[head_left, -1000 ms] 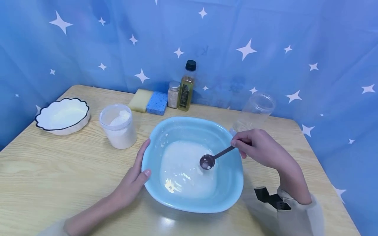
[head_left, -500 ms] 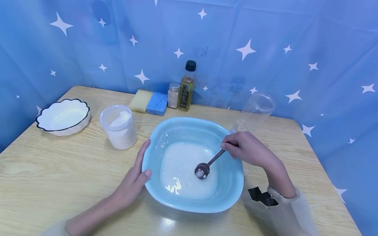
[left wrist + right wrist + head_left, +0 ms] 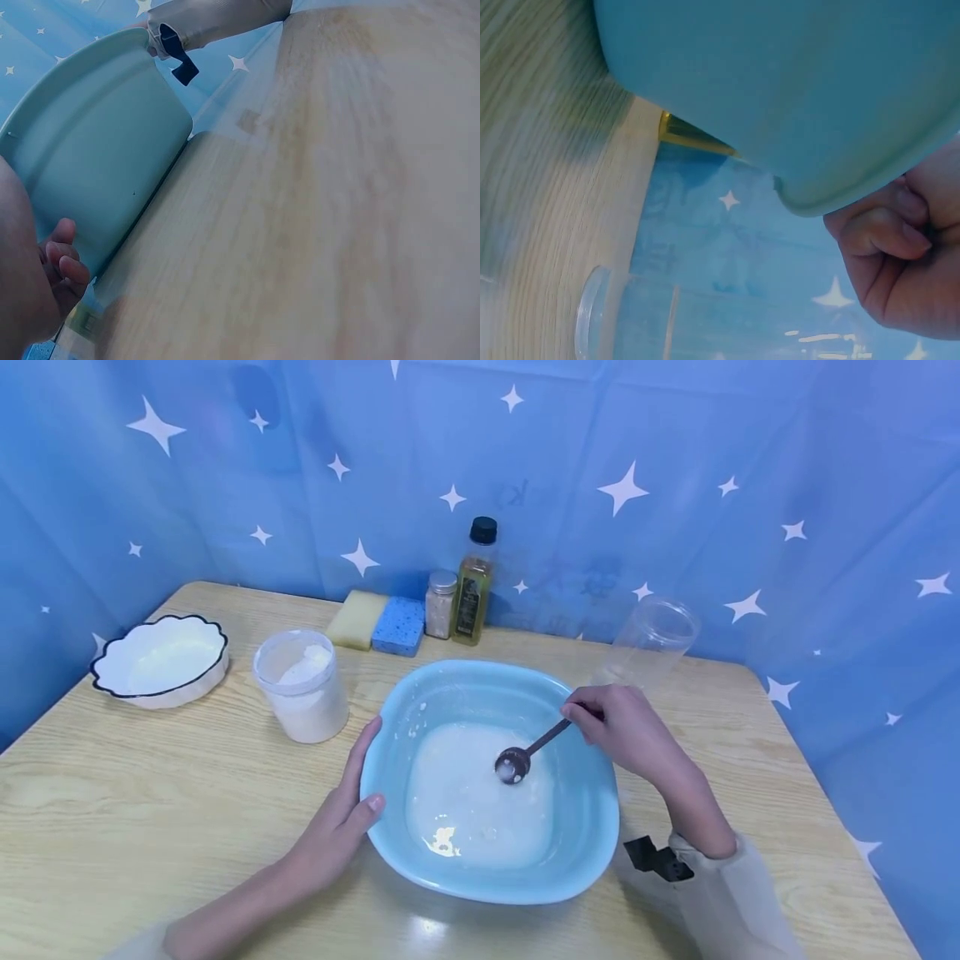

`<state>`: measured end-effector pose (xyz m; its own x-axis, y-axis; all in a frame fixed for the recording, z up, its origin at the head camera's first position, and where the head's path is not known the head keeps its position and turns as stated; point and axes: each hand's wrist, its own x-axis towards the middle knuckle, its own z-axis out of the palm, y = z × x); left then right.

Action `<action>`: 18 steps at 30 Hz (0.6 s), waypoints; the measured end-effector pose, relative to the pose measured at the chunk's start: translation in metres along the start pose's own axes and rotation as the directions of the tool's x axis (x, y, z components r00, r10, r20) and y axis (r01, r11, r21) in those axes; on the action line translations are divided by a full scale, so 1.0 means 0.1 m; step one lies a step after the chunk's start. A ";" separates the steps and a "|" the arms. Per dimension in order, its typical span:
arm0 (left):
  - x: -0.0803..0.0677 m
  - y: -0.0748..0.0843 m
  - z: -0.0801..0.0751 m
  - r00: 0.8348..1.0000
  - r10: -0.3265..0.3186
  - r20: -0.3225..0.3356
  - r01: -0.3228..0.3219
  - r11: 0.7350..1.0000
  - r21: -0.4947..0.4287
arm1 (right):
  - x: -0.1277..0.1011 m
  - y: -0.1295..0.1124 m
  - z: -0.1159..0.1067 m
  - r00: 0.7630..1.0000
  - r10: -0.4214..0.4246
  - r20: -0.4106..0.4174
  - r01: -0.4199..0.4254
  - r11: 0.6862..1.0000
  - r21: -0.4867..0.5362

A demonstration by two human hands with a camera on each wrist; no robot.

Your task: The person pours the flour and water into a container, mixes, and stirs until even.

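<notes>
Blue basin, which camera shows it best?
The head view: it looks down into the blue basin, showing the white liquid inside and nearly the whole rim. The left wrist and right wrist views each show only part of its outer wall and rim.

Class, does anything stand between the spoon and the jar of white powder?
Yes: in the head view, the left rim of the basin lies between the spoon and the jar. The left hand grips that rim, close to the straight path.
</notes>
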<state>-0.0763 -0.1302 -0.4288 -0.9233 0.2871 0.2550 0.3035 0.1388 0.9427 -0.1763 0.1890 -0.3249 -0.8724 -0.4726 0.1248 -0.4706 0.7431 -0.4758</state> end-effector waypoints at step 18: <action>-0.02 0.01 0.01 1.000 -0.015 -0.008 0.015 1.000 0.009 | -0.12 -0.08 -0.12 0.966 -0.067 0.250 0.037 0.992 0.124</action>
<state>-0.0738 -0.1292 -0.4282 -0.9297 0.2771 0.2428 0.2917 0.1512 0.9445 -0.1641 0.1942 -0.3122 -0.7781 -0.6248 -0.0651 -0.4826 0.6609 -0.5748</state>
